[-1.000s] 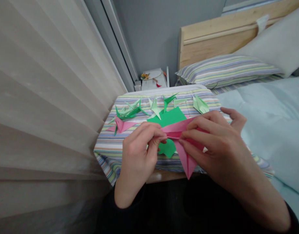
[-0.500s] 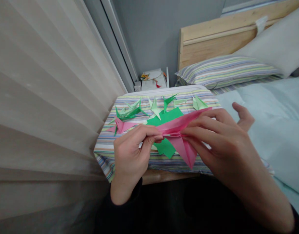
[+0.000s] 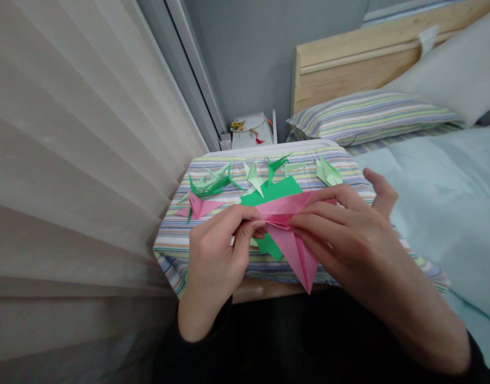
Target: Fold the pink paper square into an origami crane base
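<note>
Both hands at work on 1 folded pink paper (image 3: 295, 250), held in front of the person over the near part of a small table with a striped cloth (image 3: 173, 237). Left hand (image 3: 218, 258): thumb and forefinger pinching the paper's left end, other fingers curled under, partly hidden. Right hand (image 3: 359, 242): fingertips gathered on the paper's middle, pinching the fold there; 1 outer digit raised, apart from the paper. Paper creased lengthwise, a wide flap running across the top, 1 pointed flap angling down toward the person, tip overlapping the table's near edge in this view.

Beyond and partly behind it: green paper (image 3: 279, 192) on the cloth. Left of that, a pink paper bird (image 3: 200, 207) beside a cluster of green folded pieces (image 3: 215, 184). Farther back, a pale green bird (image 3: 252, 175), a dark green bird (image 3: 275, 166); a light green folded piece (image 3: 328, 172) near the right hand's far side.

Curtain (image 3: 80, 176) to the left, bed (image 3: 436, 176) to the right.
</note>
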Tool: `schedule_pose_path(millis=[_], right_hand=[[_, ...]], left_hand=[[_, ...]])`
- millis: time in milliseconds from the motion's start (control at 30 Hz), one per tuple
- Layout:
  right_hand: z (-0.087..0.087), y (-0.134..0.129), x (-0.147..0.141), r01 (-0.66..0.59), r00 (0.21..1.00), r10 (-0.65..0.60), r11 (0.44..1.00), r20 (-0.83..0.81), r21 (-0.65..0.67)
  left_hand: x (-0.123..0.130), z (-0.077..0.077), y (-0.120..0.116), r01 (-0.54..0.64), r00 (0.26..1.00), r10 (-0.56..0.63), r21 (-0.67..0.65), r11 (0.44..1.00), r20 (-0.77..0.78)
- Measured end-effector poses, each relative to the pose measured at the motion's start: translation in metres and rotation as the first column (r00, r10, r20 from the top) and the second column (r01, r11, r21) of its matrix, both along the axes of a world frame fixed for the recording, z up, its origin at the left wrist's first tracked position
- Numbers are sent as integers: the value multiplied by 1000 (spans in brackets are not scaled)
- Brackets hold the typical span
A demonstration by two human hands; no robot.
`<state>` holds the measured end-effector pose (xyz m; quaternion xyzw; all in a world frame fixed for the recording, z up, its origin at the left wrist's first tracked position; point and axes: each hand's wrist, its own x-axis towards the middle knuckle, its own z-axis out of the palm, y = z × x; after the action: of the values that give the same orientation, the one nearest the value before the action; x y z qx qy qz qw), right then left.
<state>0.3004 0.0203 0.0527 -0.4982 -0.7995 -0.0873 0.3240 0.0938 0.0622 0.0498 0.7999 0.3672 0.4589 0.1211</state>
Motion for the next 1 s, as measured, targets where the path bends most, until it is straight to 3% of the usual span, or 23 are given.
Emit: schedule_pose_path(millis=[200,400,633,1000], right_hand=[[-2,1,-2,-22,999,23,999,-27,25],[0,0,-2,-63,997,62,998,-45,-20],[4,1,-10,-61,992,64,998,-106,29],[6,-2,-6,-6,982,12,1000,-186,31]], left_hand=[[0,0,0,18,999,-14,-113,993,40],[0,0,-1,5,999,-3,-62,998,38],[2,4,-6,10,1000,-10,-24,1000,-23],[1,3,-7,8,1000,-8,-15,1000,12]])
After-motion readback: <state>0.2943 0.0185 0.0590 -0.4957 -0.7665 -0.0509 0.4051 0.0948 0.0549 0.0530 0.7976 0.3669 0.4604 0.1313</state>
